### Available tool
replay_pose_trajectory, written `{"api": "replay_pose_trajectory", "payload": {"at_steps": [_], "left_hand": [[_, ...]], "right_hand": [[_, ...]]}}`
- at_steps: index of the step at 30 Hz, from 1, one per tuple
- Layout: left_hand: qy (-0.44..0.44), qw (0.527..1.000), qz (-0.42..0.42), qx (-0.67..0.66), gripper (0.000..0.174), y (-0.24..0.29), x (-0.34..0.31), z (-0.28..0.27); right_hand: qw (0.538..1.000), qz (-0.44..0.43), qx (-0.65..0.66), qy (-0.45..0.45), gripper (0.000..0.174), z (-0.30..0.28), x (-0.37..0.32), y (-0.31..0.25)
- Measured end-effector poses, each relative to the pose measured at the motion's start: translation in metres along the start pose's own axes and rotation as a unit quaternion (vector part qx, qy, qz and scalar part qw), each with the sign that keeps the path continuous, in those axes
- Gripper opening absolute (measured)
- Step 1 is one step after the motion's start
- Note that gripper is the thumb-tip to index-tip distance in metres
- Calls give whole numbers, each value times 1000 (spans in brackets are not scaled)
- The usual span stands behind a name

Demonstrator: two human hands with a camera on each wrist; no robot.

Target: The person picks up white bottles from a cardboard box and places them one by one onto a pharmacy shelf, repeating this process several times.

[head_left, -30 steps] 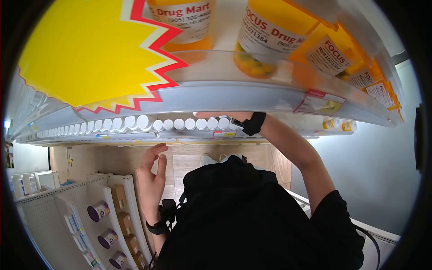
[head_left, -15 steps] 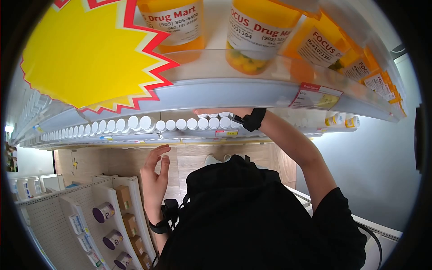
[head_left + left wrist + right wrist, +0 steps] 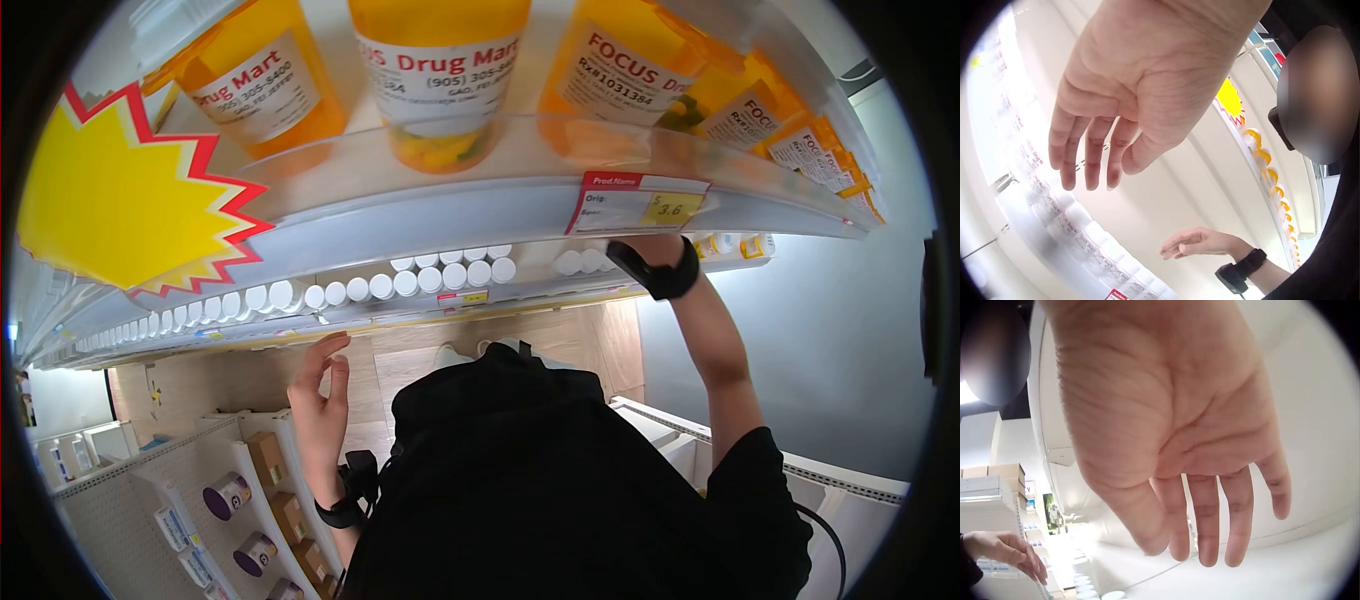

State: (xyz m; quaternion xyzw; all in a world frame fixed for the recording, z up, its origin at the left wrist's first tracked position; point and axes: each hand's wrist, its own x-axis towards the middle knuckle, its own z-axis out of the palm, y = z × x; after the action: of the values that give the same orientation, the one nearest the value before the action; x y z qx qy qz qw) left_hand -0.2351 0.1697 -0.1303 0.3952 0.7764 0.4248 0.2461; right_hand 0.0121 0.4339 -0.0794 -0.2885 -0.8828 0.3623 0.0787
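My right hand (image 3: 1179,425) is empty, its fingers loosely extended in the right wrist view. In the head view the upper shelf's edge hides most of it, and the wrist shows beside a small group of white-capped bottles (image 3: 570,263). Further left on that lower shelf stand rows of white bottles (image 3: 405,283) with round white caps. My left hand (image 3: 320,400) hangs in the air in front of the lower shelf, holding nothing. Its fingers (image 3: 1092,162) are relaxed and slightly bent in the left wrist view, which also shows the right hand (image 3: 1204,242) under the upper shelf.
Orange pill bottles (image 3: 445,100) with printed labels line the upper shelf. A yellow starburst sign (image 3: 120,200) and a price tag (image 3: 640,204) are fixed at its front edge. Behind at the left, another shelf unit holds purple-ended cans (image 3: 226,497) and brown boxes (image 3: 266,458).
My right hand has moved right, from over the white bottles to the smaller group past a gap. The head view has shifted right along the shelf. The left hand keeps its pose.
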Motion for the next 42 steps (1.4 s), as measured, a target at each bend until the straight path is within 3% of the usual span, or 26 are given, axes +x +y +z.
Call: {"api": "replay_pose_trajectory", "payload": {"at_steps": [1,3,4,5,7,10,14,16,21,25,31,37,38,40,42], "left_hand": [[-1,1000,0,-1,19,0,1,2],[0,1000,8,-9,18,-1,4,5],[-1,1000,9,-9,18,-2,5,6],[-7,1000,13,-12,18,-2,6,7],[-13,1000,18,-14,18,-1,9,8],[-22,1000,17,-8,18,2,11,11],[-19,1000,21,-10,18,3,11,11],[-16,1000,17,-10,18,1,9,10],[-6,1000,24,-12,18,-5,1,10],[1,1000,4,-9,18,-7,-5,6],[28,1000,-4,-10,18,-11,-16,-2],[44,999,-15,-7,18,-13,-21,-6],[41,999,-16,-5,18,-14,-21,-6],[36,999,-17,-2,18,-16,-21,-6],[33,999,-12,0,18,-17,-20,-6]], "right_hand": [[1000,4,2,-3,38,-3,-26,3],[1000,13,8,-9,38,0,-14,-2],[978,-40,-203,-7,37,8,-15,12],[978,-39,-203,-6,37,13,-16,23],[979,41,-176,-96,35,21,-17,41],[974,-12,-208,-85,33,33,-17,54],[978,-5,-203,-57,30,37,-13,50],[959,-145,-126,209,21,39,-5,31],[967,-167,-92,170,18,41,34,32],[971,-190,-62,129,16,80,97,-7],[971,-231,-11,53,13,128,124,-48],[965,-258,35,-16,10,138,132,-53],[965,-258,35,-17,10,139,137,-56],[970,-183,-136,-85,5,137,143,-66],[972,-208,-106,-41,5,140,141,-61]]}}
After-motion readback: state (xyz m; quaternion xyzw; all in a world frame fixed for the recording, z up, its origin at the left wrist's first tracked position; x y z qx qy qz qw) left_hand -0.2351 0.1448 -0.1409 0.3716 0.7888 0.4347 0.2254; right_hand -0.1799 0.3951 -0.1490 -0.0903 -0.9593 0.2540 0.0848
